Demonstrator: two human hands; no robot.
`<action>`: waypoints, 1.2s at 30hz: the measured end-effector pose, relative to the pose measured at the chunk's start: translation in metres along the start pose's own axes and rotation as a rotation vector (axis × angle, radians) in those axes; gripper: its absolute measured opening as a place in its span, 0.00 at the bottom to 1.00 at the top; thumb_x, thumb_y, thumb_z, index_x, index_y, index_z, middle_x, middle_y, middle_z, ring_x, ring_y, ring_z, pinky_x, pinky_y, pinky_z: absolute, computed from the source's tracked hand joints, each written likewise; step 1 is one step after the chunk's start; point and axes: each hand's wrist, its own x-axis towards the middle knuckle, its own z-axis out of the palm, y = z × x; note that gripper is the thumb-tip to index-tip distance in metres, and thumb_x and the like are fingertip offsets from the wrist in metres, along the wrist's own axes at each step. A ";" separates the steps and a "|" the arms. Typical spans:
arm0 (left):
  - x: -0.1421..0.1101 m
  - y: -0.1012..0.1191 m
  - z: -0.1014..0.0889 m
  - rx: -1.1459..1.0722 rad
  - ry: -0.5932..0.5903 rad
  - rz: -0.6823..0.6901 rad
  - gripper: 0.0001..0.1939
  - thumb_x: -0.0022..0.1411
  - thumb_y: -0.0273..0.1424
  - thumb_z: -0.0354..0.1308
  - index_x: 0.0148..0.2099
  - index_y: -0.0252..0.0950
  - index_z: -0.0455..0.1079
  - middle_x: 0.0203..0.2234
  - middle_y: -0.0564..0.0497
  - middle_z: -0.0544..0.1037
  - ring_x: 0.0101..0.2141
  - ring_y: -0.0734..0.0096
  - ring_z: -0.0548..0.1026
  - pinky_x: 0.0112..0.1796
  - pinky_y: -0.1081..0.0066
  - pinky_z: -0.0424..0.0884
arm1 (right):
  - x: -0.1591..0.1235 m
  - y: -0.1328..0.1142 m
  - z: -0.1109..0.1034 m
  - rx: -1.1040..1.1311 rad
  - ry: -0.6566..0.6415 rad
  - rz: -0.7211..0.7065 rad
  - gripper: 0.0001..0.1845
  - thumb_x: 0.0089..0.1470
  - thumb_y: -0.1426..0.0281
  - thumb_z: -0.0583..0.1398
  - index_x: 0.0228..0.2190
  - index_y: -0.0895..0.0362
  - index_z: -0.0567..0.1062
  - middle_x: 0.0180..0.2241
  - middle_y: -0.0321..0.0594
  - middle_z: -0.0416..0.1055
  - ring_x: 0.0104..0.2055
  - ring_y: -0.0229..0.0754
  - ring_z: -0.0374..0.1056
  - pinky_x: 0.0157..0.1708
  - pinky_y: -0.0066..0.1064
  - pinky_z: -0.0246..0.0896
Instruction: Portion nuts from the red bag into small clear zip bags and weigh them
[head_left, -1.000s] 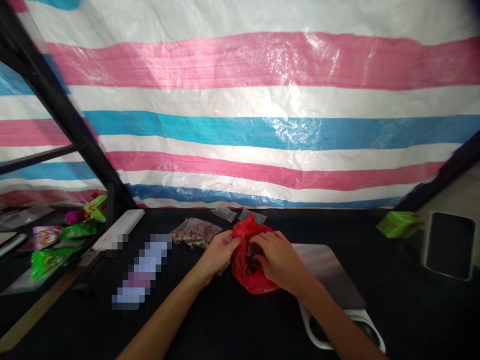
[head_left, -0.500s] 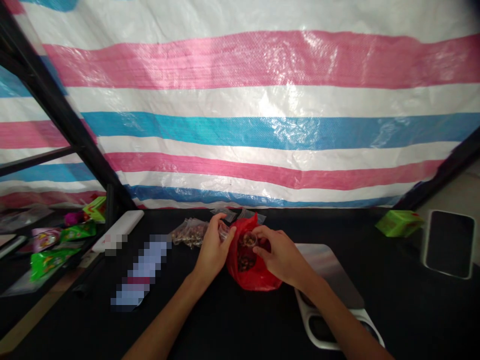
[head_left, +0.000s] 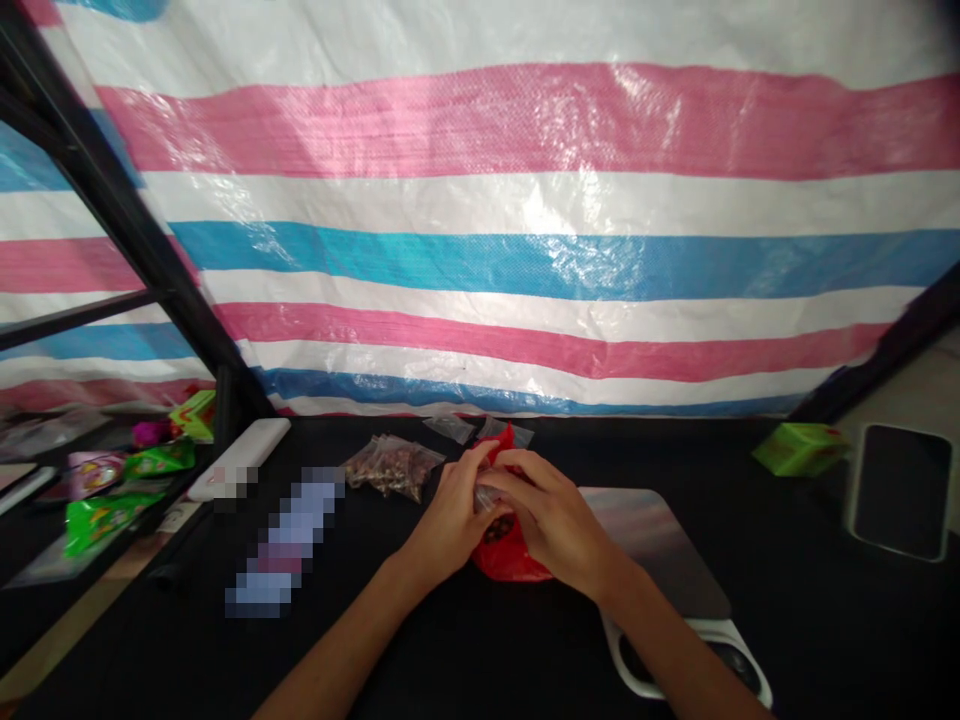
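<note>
My left hand (head_left: 450, 525) and my right hand (head_left: 555, 520) meet over a red plastic bag (head_left: 506, 557), pinching a small transparent plastic bag (head_left: 487, 497) between their fingers. Their fingers hide most of that small bag and the red bag's upper part. Dark pieces show through the red bag's opening. Left of my left hand lies a pile of filled transparent bags (head_left: 394, 467) holding brownish pieces. Two flat transparent bags (head_left: 450, 428) lie at the back edge of the black table.
A flat metal scale plate (head_left: 652, 530) on a white base sits right of my hands. A white slab (head_left: 240, 458) and a pixelated blurred item (head_left: 285, 530) lie left. A green box (head_left: 801, 449) and a dark tablet (head_left: 900, 490) stand right. Bright snack packets (head_left: 105, 520) fill a lower shelf left.
My hands have come together over the red bag, which looks lower and more bunched. The small transparent item is now pinched between both hands.
</note>
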 end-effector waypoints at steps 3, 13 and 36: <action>0.001 -0.003 -0.002 0.045 0.016 -0.028 0.38 0.64 0.35 0.64 0.71 0.42 0.51 0.56 0.42 0.73 0.55 0.53 0.72 0.58 0.52 0.65 | 0.000 0.000 -0.001 0.042 -0.028 0.053 0.24 0.64 0.77 0.57 0.57 0.47 0.72 0.55 0.42 0.70 0.55 0.45 0.70 0.56 0.38 0.67; 0.007 -0.001 -0.010 0.055 0.015 -0.045 0.29 0.67 0.40 0.61 0.66 0.42 0.59 0.55 0.44 0.76 0.53 0.55 0.75 0.55 0.57 0.68 | 0.001 0.012 -0.004 -0.001 0.036 0.116 0.17 0.67 0.74 0.55 0.55 0.49 0.71 0.55 0.43 0.71 0.56 0.47 0.69 0.58 0.42 0.65; -0.001 0.004 -0.023 -0.366 -0.171 -0.426 0.24 0.61 0.30 0.59 0.57 0.40 0.56 0.23 0.61 0.71 0.20 0.74 0.70 0.22 0.77 0.62 | -0.010 0.017 -0.008 -0.017 -0.299 0.239 0.17 0.51 0.83 0.58 0.41 0.54 0.75 0.41 0.40 0.75 0.47 0.46 0.67 0.50 0.36 0.59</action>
